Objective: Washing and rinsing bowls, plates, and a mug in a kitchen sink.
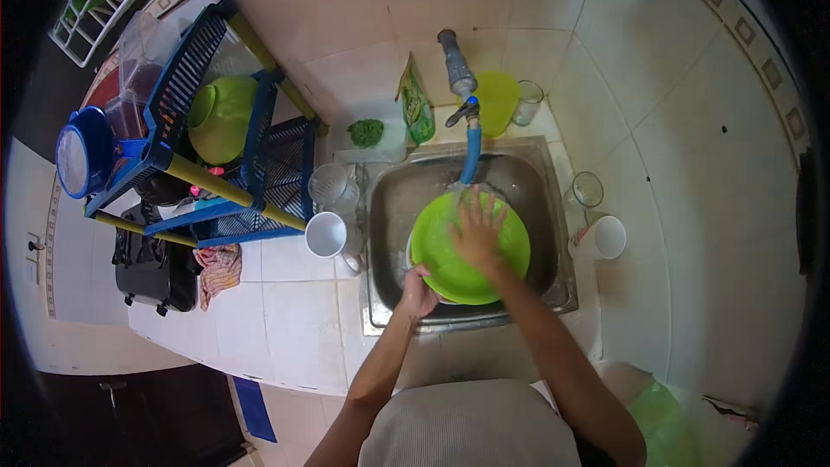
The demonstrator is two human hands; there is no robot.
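Observation:
A bright green plastic plate (434, 240) is held over the stainless steel sink (395, 207), with a pale rim showing beneath its left side. My left hand (421, 293) grips the plate's lower left edge. Fingers spread, my right hand (480, 227) lies flat on the plate's upper face and is slightly blurred. Water runs from the blue hose (472, 154) on the grey tap (458, 68) onto the plate's far edge. What lies under the plate is mostly hidden.
Left of the sink stand a white mug (326, 235), clear glasses (331, 185) and a blue dish rack (253, 162). Behind are a tray (382, 152) with a green scouring pad (366, 133) and a green pouch (416, 107). A glass (587, 190) and a white cup (608, 237) stand at right.

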